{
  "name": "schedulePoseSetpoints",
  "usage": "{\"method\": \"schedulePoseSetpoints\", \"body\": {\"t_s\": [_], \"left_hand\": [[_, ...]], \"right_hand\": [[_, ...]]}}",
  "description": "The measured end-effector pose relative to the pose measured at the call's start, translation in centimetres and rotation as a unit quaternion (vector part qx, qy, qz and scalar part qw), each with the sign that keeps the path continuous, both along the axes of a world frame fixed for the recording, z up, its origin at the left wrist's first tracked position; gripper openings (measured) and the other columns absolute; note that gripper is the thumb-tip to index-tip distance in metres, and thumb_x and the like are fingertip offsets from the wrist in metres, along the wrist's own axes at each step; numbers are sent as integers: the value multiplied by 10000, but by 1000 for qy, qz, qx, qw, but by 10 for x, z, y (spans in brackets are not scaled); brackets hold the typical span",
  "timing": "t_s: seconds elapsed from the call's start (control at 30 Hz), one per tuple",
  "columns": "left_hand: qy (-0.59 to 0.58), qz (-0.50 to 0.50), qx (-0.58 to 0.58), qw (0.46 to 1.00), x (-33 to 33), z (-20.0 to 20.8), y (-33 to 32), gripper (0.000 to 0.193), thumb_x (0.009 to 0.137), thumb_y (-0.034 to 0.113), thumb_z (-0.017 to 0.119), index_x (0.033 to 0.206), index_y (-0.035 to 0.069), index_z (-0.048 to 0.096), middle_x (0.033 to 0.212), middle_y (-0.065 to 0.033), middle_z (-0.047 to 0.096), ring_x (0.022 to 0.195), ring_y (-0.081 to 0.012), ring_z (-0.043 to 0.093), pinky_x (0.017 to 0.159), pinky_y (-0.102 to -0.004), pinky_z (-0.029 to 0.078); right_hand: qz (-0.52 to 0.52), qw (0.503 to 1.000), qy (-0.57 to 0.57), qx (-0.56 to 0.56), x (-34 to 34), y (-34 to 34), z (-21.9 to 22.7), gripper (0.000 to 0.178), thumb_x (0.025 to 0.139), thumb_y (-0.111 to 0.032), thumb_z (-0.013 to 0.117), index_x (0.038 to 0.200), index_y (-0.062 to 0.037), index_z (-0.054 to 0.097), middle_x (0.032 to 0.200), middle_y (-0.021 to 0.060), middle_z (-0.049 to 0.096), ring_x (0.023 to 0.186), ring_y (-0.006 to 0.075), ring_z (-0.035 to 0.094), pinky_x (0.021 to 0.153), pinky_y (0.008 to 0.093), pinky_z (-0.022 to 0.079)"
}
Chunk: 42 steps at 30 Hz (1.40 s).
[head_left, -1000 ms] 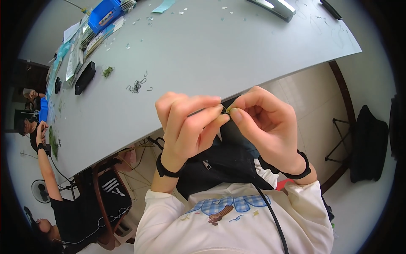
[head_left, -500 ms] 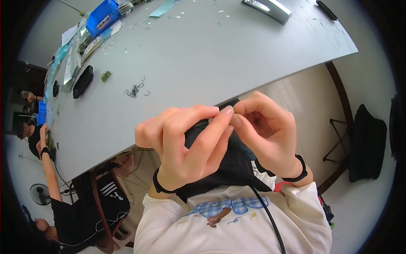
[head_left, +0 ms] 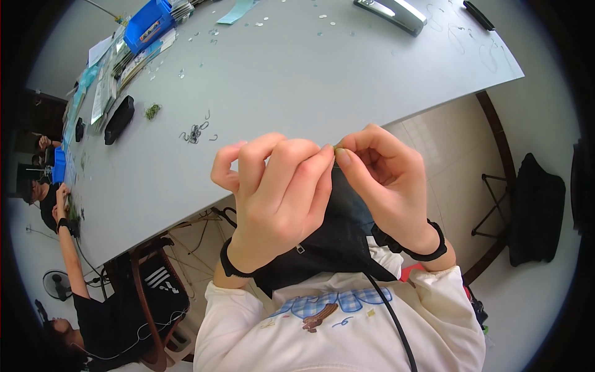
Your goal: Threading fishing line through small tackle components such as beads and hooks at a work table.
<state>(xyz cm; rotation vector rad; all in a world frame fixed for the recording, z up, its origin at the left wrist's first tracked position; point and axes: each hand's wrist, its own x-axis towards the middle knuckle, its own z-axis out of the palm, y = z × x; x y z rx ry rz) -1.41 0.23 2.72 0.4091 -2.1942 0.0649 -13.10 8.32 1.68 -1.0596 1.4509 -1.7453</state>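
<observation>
My left hand [head_left: 279, 186] and my right hand [head_left: 387, 177] meet fingertip to fingertip above my lap, just off the table's near edge. Both are closed in a pinch. Whatever sits between the tips is too small to make out. Beyond my left hand, a small pile of dark metal hooks [head_left: 196, 132] lies on the grey table [head_left: 279, 74]. A little clump of green bits [head_left: 152, 111] rests to the left of the hooks, near a black elongated case [head_left: 119, 120].
At the far left stand a blue bin [head_left: 147, 26] and stacked papers and packets [head_left: 108, 93]. A silver and black stapler [head_left: 392, 15] and a black pen-like object [head_left: 478, 15] lie at the back right. A co-worker [head_left: 111, 322] sits at left; a black folding chair [head_left: 538, 209] stands right.
Both hands have risen slightly, and the left has turned so its fingers curl more upright. The fingertips remain together.
</observation>
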Motion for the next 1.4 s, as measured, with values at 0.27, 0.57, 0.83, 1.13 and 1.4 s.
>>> {"method": "schedulePoseSetpoints", "body": {"t_s": [0.27, 0.57, 0.83, 1.13, 1.4], "left_hand": [[21, -32, 33, 999, -19, -6, -12, 175, 571, 25, 643, 690, 90, 532, 764, 21, 493, 757, -156, 483, 782, -338, 242], [156, -107, 216, 958, -28, -18, -29, 139, 613, -57, 608, 708, 27, 551, 770, -58, 506, 661, -176, 497, 577, -256, 395], [212, -131, 403, 880, -28, -21, -26, 32, 768, -52, 517, 763, -32, 542, 871, -59, 445, 628, -107, 530, 584, -215, 440], [240, -199, 642, 701, -22, -10, -37, 60, 784, -21, 501, 745, -48, 538, 880, -68, 445, 547, -93, 515, 315, -175, 385], [199, -214, 656, 696, -23, -8, -33, 75, 780, -21, 498, 731, -53, 545, 882, -63, 447, 515, -68, 484, 308, -172, 350]], "right_hand": [[-46, 999, 17, 2, -4, -10, -4, 45, 795, -36, 557, 800, 8, 558, 614, -25, 513, 526, 1, 402, 448, 159, 304], [-96, 994, -5, -49, 7, -7, -5, 55, 785, 6, 550, 840, 1, 556, 688, -17, 512, 504, 11, 355, 443, 158, 284], [-45, 984, 89, -145, 14, 8, -15, 126, 719, 87, 570, 813, 3, 569, 935, 103, 598, 454, 15, 360, 389, 167, 287], [-87, 974, 174, -119, 10, 21, -22, 141, 691, 102, 586, 793, 4, 574, 883, 120, 573, 446, 20, 398, 383, 170, 302], [-8, 999, -45, -24, 7, 44, -31, 113, 778, 49, 510, 890, 54, 519, 674, 68, 545, 470, 60, 500, 425, 153, 359]]}}
